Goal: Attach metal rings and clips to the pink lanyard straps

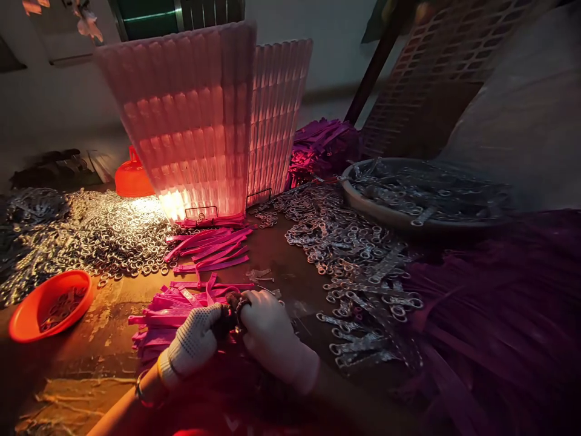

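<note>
My left hand [193, 339], in a white dotted glove, is closed at the near middle of the table. Right beside it, my right hand [272, 333], also in a pale glove, has its fingers curled shut. Between them is a small dark bunched item [233, 309] that both hands grip; its kind is too dark to make out. Pink fabric strips [158, 318] lie in a pile just behind and left of my left hand. More pink strips [213, 247] are stacked farther back.
A heap of ringed metal pieces [122, 236] spreads at left under an orange lamp [132, 175]. An orange bowl [27, 321] holds several pieces. Ridged translucent panels [190, 115] stand behind. At right are more metal pieces [363, 260], a full basin [376, 209] and purple strips [499, 321].
</note>
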{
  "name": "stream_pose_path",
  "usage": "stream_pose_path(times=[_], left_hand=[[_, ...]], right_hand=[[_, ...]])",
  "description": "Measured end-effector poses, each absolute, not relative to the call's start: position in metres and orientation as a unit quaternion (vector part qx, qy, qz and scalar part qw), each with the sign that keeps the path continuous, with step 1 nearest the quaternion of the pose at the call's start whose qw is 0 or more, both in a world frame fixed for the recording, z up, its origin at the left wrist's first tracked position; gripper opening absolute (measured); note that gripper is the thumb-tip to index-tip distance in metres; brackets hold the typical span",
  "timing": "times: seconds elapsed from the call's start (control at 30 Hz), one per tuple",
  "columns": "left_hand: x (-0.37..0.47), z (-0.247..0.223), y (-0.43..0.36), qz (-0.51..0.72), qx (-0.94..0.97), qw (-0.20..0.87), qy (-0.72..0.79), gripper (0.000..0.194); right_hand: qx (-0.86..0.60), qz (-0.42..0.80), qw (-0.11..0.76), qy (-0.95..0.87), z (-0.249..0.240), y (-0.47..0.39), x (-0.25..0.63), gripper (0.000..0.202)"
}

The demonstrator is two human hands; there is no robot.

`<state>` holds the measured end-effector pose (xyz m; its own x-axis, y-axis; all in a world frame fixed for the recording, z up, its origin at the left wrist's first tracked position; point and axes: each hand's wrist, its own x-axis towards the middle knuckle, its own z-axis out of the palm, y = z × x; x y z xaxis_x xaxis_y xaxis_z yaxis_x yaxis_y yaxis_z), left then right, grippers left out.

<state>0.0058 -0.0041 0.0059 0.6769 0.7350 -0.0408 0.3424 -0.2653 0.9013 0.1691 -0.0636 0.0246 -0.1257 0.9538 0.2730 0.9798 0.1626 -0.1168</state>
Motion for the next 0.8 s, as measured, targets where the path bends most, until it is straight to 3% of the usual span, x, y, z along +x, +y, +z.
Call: stream_pose_path(times=[0.13, 0.4, 0.6, 0.8], left_hand=[[0.005, 0.009, -0.01, 0.25, 0.689, 0.553, 0.396, 0.027], [0.003, 0.017, -0.023, 0.242, 0.788, 0.424, 0.377, 0.027], [0.003, 0.028, -0.012, 0.193, 0.825, 0.416, 0.331, 0.021], [-0.028, 0.065, 0.039, 0.151, 0.866, 0.31, 0.362, 0.025]], right_hand=[[-0.655, 0.076, 0.069, -0.749, 0.054, -0.065, 0.172, 0.035], [-0.62, 0.084, -0.024, -0.78, 0.059, -0.067, 0.175, 0.02], [-0.542, 0.008, -0.019, -0.84, 0.048, -0.066, 0.178, 0.018], [-0.619, 0.008, 0.018, -0.785, 0.056, -0.062, 0.191, 0.022]])
